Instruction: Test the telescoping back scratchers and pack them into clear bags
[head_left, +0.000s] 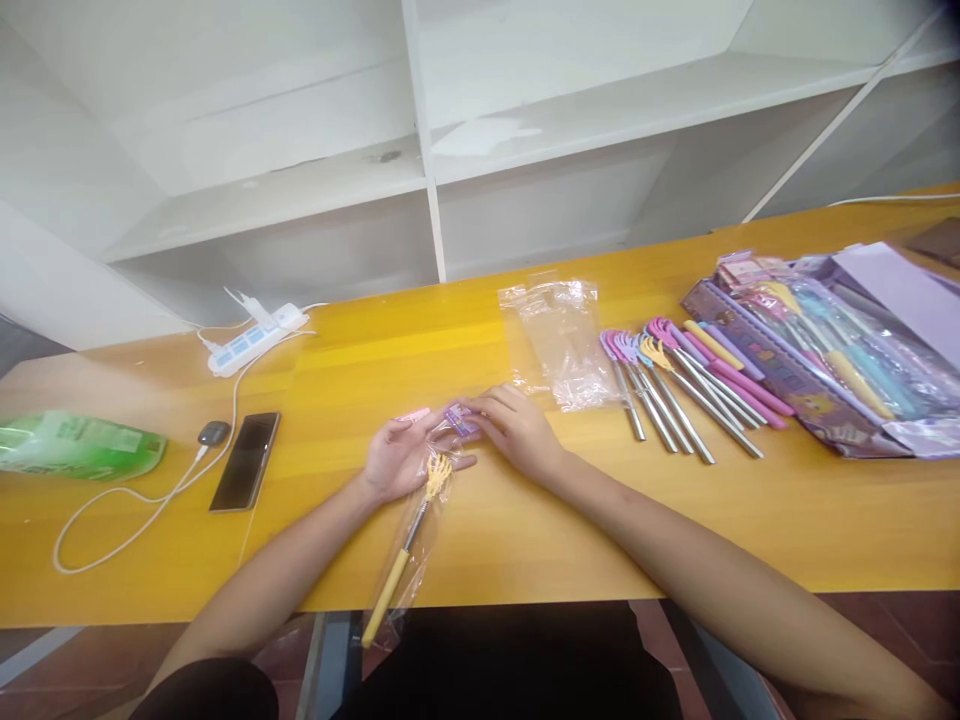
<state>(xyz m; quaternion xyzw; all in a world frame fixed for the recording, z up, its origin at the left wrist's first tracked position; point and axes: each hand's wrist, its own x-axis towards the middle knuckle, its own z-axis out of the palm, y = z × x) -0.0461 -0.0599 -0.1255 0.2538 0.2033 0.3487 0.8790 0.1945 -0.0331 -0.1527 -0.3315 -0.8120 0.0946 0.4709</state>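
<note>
A yellow back scratcher with a claw-shaped head and metal shaft lies inside a clear plastic bag, its handle slanting down past the table's front edge. My left hand holds the upper part of this bag, fingers reaching behind it. At the bag's top is a small purple label, pinched by the fingertips of my right hand. A small pink piece shows just beyond my left fingers; what it is I cannot tell.
To the right are clear plastic bags, several loose back scratchers, coloured handles and a purple box of bagged scratchers. To the left lie a phone, white cable, power strip and green pack. White shelves stand behind.
</note>
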